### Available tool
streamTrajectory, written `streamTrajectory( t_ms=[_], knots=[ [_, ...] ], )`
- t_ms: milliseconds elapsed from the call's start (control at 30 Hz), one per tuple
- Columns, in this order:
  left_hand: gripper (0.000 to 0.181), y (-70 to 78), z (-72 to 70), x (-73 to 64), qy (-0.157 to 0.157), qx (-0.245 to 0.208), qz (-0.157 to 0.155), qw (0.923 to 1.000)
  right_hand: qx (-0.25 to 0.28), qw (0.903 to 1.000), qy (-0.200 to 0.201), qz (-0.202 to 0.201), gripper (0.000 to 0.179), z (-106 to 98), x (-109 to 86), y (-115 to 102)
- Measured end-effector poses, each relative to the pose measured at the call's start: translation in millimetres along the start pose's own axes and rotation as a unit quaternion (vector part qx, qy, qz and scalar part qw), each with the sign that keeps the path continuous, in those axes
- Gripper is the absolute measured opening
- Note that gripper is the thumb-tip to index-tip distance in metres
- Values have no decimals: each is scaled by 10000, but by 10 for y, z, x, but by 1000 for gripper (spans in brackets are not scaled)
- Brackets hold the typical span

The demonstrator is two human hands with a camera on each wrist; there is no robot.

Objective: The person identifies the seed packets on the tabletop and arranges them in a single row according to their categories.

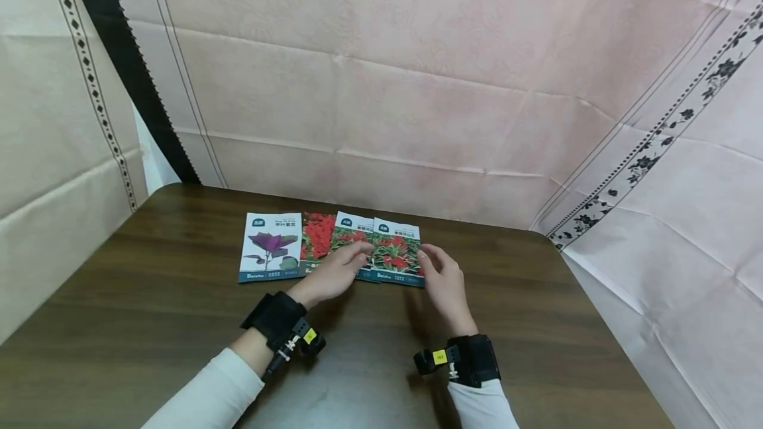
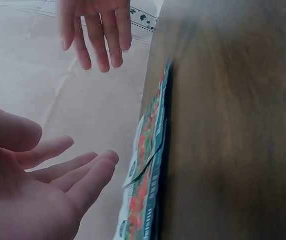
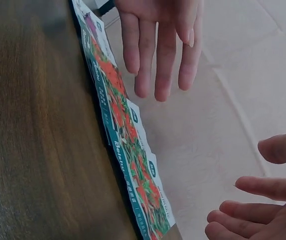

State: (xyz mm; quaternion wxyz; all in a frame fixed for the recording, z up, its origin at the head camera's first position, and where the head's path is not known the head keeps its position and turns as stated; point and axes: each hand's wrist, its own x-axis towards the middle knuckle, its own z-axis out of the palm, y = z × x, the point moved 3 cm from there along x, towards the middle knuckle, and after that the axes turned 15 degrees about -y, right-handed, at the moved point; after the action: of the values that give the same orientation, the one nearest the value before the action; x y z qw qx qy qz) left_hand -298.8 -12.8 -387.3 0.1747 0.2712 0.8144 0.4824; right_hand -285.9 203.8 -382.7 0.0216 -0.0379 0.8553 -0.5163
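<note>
Several flat seed packets lie in an overlapping row on the table. The leftmost packet (image 1: 270, 247) shows a purple-leaved plant, and a red-flowered packet (image 1: 318, 234) sits partly under its neighbour. Two packets with red blooms among green leaves follow, a partly covered one (image 1: 352, 225) and the rightmost one (image 1: 396, 251). My left hand (image 1: 335, 273) hovers over the middle of the row with its fingers extended, holding nothing. At the right edge of the last packet is my right hand (image 1: 446, 283), fingers loosely bent. Both wrist views show the hands' palms facing each other above the packets.
The brown wooden table (image 1: 179, 323) has a rounded far edge just behind the packets. Pale patterned cloth (image 1: 381, 85) hangs behind it and at both sides. Each wrist wears a black strap with a small camera, one at the left (image 1: 311, 341) and one at the right (image 1: 426, 361).
</note>
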Motion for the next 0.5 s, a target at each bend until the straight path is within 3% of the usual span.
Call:
streamTrajectory(
  t_ms=[200,367,500],
  knots=[
    [38,-43,31,74,119,-178,-68,9997,236,9997,-52,57,62,24,18,56],
    [44,-48,51,96,229,-322,-204,9990,531,9984,-28,195,49,33,44,110],
    [48,-68,73,129,222,-534,-282,9979,893,9955,42,325,50,27,74,171]
  ],
)
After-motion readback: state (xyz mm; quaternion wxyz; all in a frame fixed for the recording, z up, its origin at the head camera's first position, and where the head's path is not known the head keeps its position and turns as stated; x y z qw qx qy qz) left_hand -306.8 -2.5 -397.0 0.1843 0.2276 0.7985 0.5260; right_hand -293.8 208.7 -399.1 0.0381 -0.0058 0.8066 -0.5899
